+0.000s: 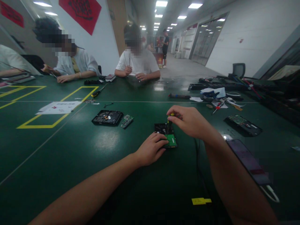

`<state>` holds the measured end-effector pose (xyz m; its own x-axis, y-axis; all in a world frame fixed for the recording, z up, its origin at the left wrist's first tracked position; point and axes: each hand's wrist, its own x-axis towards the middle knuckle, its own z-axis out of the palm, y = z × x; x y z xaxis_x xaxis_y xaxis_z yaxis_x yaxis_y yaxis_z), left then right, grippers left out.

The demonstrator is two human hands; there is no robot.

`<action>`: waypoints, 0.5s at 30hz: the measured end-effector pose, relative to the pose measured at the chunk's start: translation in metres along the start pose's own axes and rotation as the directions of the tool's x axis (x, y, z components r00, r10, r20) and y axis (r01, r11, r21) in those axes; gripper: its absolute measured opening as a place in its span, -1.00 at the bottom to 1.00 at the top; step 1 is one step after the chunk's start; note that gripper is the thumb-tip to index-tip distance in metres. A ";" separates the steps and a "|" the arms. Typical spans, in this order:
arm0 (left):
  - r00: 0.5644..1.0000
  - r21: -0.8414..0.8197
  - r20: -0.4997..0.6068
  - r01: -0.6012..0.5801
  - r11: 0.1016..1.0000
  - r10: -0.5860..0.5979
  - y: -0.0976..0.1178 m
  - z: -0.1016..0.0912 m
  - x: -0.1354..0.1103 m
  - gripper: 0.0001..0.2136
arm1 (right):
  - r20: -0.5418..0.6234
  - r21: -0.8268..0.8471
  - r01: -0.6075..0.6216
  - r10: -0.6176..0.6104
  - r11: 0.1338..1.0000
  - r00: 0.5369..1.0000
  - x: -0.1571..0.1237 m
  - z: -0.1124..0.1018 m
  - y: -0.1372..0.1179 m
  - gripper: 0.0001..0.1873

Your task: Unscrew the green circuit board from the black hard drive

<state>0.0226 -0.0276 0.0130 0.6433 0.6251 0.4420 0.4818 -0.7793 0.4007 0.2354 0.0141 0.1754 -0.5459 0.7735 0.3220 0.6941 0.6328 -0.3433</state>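
Observation:
A small black hard drive [160,127] with a green circuit board [172,141] on it lies on the table in front of me. My left hand [152,148] grips its left side, with fingers over the board and the thumb near the front edge. Above the drive, my right hand [185,120] pinches the yellow-and-black handle of a screwdriver [169,122]. The screwdriver stands nearly upright and its shaft points down at the board. Its tip is too small to make out.
Left of the drive lie an opened drive case [107,117] and a loose circuit board [127,121]. A phone [248,161] and another black device [243,125] lie to the right. Another screwdriver [97,92] and paper [58,107] are farther left. Co-workers sit opposite.

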 end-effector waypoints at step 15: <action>1.000 -0.009 0.002 -0.006 1.000 0.006 0.000 0.001 0.000 -0.67 | -0.021 0.069 -0.031 0.032 0.997 0.999 -0.001 0.003 0.004 -0.78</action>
<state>0.0228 -0.0272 0.0124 0.6476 0.6200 0.4430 0.4725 -0.7828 0.4049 0.2368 0.0160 0.1710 -0.5133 0.7927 0.3290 0.6765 0.6096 -0.4132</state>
